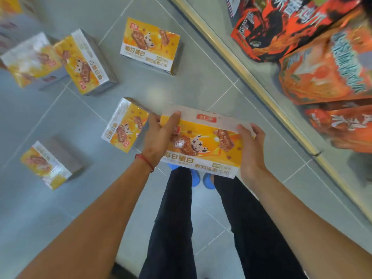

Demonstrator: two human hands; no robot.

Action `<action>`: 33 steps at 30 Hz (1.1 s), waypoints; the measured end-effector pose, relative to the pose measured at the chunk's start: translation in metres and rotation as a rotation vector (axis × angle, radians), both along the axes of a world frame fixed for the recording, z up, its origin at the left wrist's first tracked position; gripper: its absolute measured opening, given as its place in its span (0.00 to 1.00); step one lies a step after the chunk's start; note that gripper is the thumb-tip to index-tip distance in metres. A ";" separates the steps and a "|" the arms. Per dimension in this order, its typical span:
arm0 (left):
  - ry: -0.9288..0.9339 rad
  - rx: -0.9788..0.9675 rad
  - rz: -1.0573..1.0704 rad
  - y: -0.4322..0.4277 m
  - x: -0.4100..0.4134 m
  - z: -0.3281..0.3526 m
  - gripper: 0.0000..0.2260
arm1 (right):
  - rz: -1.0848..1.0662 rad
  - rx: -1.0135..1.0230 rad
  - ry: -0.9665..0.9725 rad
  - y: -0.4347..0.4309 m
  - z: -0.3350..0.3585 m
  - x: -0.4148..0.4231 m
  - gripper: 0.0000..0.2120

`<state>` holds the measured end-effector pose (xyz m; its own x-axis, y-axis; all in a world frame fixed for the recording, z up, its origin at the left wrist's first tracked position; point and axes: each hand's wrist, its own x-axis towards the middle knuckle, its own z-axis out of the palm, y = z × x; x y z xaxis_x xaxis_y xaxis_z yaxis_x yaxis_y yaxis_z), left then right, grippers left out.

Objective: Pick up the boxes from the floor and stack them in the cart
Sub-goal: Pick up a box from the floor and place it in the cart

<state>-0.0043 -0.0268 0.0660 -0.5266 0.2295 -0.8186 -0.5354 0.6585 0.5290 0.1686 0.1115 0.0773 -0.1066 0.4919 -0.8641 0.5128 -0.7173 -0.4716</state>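
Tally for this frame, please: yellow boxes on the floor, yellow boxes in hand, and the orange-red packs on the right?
Yellow boxes on the floor: 5
Yellow box held by left hand and right hand: 1
Orange-red packs, blurred: 3
Total: 9
A blurred yellow patch at the top-left edge is not counted.

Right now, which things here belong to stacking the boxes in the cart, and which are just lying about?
Job:
held box, gripped by left hand and right hand
near floor box
far floor box
left floor boxes

Lying about:
orange snack packs beyond the gold rim; whether that rim is the cart's, I cannot tell
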 end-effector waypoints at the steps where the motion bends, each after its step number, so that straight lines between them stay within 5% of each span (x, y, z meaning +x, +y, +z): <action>1: -0.004 0.014 0.031 -0.002 0.000 0.020 0.17 | 0.029 0.008 0.024 0.001 0.021 -0.001 0.16; 6: -0.045 0.074 0.151 -0.016 -0.001 0.112 0.21 | 0.194 0.058 0.094 0.003 0.114 -0.010 0.15; 15: 0.007 0.137 0.414 -0.048 0.032 0.245 0.26 | 0.506 0.110 0.222 0.006 0.234 -0.023 0.27; 33: 0.210 0.168 1.276 -0.050 0.262 0.372 0.26 | 1.167 0.023 0.461 0.031 0.353 0.038 0.23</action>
<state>0.2574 -0.0764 0.4383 -0.5614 -0.4337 -0.7048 -0.6278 -0.3317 0.7041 0.2061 0.1426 0.4301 -0.7774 -0.0843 -0.6233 0.6200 0.0635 -0.7820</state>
